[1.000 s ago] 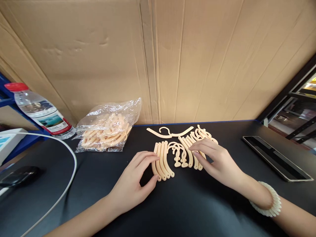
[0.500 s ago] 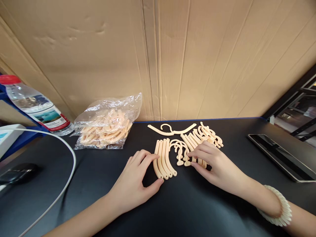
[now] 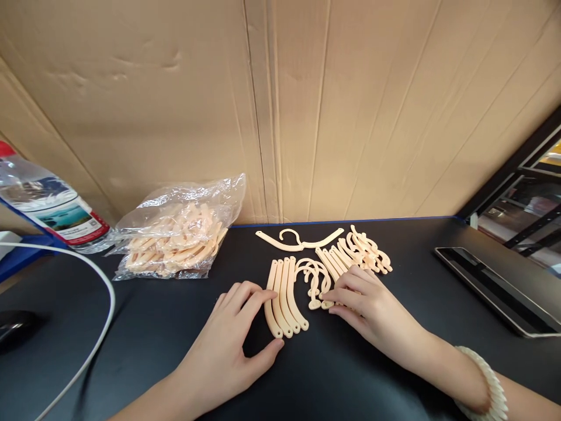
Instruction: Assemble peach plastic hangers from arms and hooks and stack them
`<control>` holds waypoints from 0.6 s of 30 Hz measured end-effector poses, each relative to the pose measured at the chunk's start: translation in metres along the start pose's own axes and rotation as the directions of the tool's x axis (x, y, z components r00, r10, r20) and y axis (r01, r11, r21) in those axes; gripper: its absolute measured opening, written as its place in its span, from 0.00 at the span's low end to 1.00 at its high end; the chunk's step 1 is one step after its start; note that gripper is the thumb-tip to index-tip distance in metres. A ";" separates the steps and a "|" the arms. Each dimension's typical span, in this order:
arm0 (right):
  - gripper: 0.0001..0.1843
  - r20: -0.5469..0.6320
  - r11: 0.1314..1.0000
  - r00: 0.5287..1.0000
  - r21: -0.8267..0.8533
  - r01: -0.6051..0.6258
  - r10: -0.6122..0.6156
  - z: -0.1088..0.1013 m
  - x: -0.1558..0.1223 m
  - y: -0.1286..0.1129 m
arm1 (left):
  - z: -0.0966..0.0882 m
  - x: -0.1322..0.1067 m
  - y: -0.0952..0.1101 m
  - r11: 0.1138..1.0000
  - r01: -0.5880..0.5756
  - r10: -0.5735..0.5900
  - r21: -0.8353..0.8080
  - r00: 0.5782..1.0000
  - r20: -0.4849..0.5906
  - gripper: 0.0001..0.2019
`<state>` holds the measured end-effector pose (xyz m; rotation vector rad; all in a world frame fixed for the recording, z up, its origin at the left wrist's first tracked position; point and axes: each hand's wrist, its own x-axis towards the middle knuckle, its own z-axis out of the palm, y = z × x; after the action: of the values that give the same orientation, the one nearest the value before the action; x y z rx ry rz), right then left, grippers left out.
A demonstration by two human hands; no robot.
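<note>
Cream plastic hanger parts lie on the black desk. My left hand (image 3: 232,342) has thumb and forefinger apart, the forefinger touching the leftmost of several curved hanger arms (image 3: 287,298) laid side by side, the thumb by its lower end. My right hand (image 3: 372,310) is closed at the base of a hanger hook (image 3: 325,283), its fingertips pinching there. Beside it lies another hook (image 3: 313,292). More hanger arms (image 3: 332,261) are partly hidden under my right hand. A hanger (image 3: 302,244), with a hook between two arms, lies behind them.
A pile of loose hooks (image 3: 368,251) lies at the back right. A clear bag of hanger parts (image 3: 175,240) and a bottle (image 3: 61,204) stand left. A phone (image 3: 499,292) lies right. A white cable (image 3: 109,304) and mouse (image 3: 15,327) are at left.
The view has shifted a little, so everything sits slightly lower and further left. Both hands stay at nearly the same places by the hanger parts.
</note>
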<state>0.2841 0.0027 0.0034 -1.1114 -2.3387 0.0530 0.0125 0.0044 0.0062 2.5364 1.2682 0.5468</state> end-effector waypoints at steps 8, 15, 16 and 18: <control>0.10 -0.201 0.997 0.978 0.065 -0.037 0.049 -0.005 0.002 -0.003 | 0.000 0.001 0.001 1.000 0.010 -0.010 -0.013 1.000 -0.015 0.19; 0.10 -0.339 0.986 0.929 0.127 -0.112 0.149 -0.011 0.004 0.003 | 0.000 0.000 0.000 1.000 0.005 -0.005 -0.017 1.000 -0.029 0.19; 0.10 -0.344 0.986 0.927 0.122 -0.111 0.147 -0.011 0.004 0.003 | 0.000 0.000 0.000 1.000 0.006 -0.006 -0.018 1.000 -0.029 0.19; 0.10 -0.346 0.992 0.931 0.089 -0.092 0.117 -0.012 0.004 0.004 | -0.001 -0.001 0.000 1.000 0.006 -0.006 -0.018 1.000 -0.025 0.19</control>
<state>0.2908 0.0056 0.0143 -1.1085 -1.9460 -0.0216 0.0121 0.0038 0.0067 2.5179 1.2731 0.5883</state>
